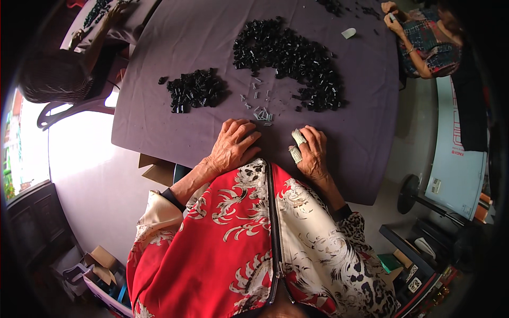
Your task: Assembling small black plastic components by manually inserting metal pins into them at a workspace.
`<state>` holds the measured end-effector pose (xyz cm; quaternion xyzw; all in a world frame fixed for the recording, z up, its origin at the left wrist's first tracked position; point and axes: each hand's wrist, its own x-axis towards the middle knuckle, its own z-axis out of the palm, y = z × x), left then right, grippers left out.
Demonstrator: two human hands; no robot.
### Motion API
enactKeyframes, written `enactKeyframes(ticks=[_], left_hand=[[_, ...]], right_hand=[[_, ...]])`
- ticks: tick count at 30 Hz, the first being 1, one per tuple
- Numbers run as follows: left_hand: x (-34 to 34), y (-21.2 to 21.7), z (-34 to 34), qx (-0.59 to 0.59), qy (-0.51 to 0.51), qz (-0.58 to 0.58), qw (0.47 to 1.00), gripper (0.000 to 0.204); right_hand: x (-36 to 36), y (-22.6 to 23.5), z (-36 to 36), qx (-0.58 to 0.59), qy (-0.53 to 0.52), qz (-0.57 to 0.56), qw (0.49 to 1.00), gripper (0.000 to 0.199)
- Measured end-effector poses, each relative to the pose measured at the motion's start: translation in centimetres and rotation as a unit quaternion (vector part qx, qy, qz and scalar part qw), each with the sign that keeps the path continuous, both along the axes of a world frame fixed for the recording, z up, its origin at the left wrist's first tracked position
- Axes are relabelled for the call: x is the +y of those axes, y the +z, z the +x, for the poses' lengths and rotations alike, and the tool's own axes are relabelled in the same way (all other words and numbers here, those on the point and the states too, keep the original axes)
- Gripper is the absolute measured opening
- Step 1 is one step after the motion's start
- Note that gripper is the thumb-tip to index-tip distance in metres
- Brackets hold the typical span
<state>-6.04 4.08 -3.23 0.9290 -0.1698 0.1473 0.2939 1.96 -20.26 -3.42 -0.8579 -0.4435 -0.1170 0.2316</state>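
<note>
Resting flat near the table's (159, 132) close edge, the left hand (232, 146) lies open and holds nothing, its fingertips just short of a small scatter of grey metal pieces (261, 112). The right hand (310, 153), two fingers (297, 146) wrapped in pale tape, is loosely curled on the cloth; whether it grips anything I cannot tell. A careless sweep of either hand could likely push those tiny pieces off the near edge. Farther out, the small heap of black parts (195, 90) and the large heap (291, 58) sit close to the grey scatter, so the kinds could mix if nudged.
</note>
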Motion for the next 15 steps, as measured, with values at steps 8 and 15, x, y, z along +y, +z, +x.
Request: enactKeyframes(ticks=[8,15], left_hand=[[0.3,1.2,1.2,-0.009,0.009,-0.037,0.999,0.042],[1.1,1.3,9.2,-0.054,0.153,0.019,0.987,0.047]], right_hand=[[0.1,0.0,0.1,-0.002,-0.001,-0.002,1.000,0.028],[0.2,0.2,0.0,0.002,-0.001,0.012,1.000,0.025]])
